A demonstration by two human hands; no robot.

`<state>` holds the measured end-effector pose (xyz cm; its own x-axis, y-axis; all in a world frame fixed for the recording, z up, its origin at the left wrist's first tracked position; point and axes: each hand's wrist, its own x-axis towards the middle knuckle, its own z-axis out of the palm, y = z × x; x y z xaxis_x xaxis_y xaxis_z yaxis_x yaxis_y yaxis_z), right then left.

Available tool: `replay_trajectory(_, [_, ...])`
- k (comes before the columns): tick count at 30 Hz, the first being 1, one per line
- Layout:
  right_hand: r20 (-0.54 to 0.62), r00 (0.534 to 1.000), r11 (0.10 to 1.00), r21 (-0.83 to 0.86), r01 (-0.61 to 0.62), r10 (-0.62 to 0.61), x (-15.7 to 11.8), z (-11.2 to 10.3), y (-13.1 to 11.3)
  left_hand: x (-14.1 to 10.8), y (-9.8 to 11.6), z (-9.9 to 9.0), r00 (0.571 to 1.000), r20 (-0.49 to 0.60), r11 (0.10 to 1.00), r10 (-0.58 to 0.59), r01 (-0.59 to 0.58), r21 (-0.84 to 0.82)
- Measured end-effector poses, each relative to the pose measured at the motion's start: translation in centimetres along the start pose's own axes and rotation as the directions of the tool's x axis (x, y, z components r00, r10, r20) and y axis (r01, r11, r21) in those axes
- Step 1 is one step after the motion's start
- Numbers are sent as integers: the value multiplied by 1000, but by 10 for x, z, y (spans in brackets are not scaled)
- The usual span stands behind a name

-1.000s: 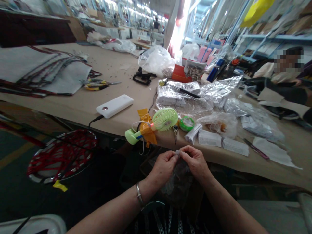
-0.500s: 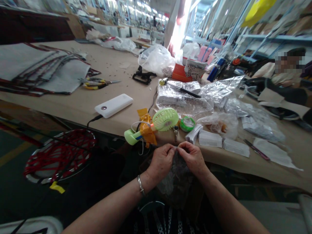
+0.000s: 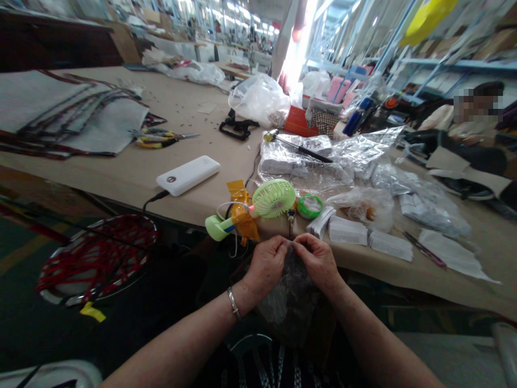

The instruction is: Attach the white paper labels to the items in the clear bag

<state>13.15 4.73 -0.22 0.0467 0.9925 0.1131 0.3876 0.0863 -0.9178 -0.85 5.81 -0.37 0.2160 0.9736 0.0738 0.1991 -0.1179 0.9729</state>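
My left hand (image 3: 269, 265) and my right hand (image 3: 317, 260) meet in front of the table's near edge, both pinching the top of a clear plastic bag (image 3: 285, 302) that hangs down between them over my lap. Their fingertips touch or nearly touch. Just beyond them a light green fan (image 3: 274, 198) is fixed at the edge with orange tape (image 3: 244, 218). A green round container (image 3: 309, 206) and stacks of printed white slips (image 3: 348, 230) lie to the right of the fan.
On the brown table (image 3: 181, 108) are a white power bank (image 3: 188, 175), yellow-handled pliers (image 3: 155, 141), a hammer (image 3: 299, 146) on plastic-wrapped packs and dark scissors (image 3: 426, 249). A red-laced round stool (image 3: 97, 258) stands at the left. A person (image 3: 464, 116) sits at the far right.
Both hands have stayed in nearly the same place, pinching the bag, with only a slight shift of the fingers. The power bank's round display now looks lit.
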Motion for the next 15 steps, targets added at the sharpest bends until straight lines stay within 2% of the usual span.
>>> replay_trajectory(11, [-37,999,1000,-24,20,-21,3,2,2,5,1,2,1000,-16,1000,-23,23,-13])
replay_trajectory(15, [-3,1000,1000,-2,13,-13,-7,0,0,-3,2,0,1000,10,999,-24,24,-30])
